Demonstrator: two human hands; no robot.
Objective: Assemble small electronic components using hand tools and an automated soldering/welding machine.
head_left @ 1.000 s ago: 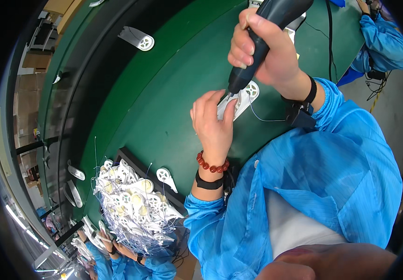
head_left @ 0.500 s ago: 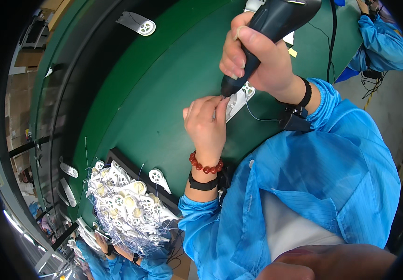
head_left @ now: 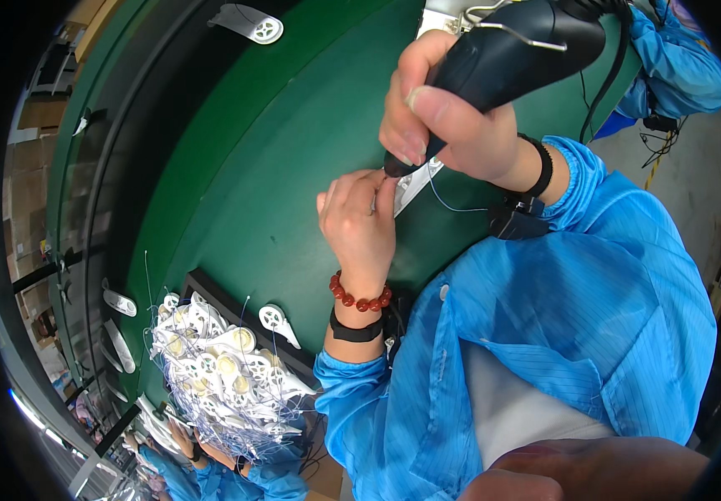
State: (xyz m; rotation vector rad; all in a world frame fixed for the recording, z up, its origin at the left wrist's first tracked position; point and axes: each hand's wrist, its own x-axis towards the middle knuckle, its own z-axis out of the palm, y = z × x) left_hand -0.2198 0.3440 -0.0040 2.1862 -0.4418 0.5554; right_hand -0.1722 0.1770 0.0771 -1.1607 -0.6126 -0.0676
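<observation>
My right hand [head_left: 461, 125] wraps round a black electric screwdriver [head_left: 511, 54] that slants down to the left. Its tip meets a white plastic part [head_left: 415, 188] lying on the green work surface, and a thin wire [head_left: 452, 204] runs from that part. At the part's left edge is my left hand [head_left: 359, 217], its finger and thumb closed together right by the screwdriver tip. The fingertips and the screwdriver's bit partly hide each other, so any screw there cannot be seen.
A heap of white wired parts [head_left: 218, 359] fills a black-edged tray [head_left: 210, 288] at lower left, with one loose part [head_left: 277, 324] beside it. More parts lie along a dark belt [head_left: 143, 108]. Co-workers in blue sleeves [head_left: 682, 71] are at upper right and lower left.
The screwdriver has tipped flatter and come lower, its tip moving slightly left. My right hand has shifted left with it, and my left hand has moved a little left.
</observation>
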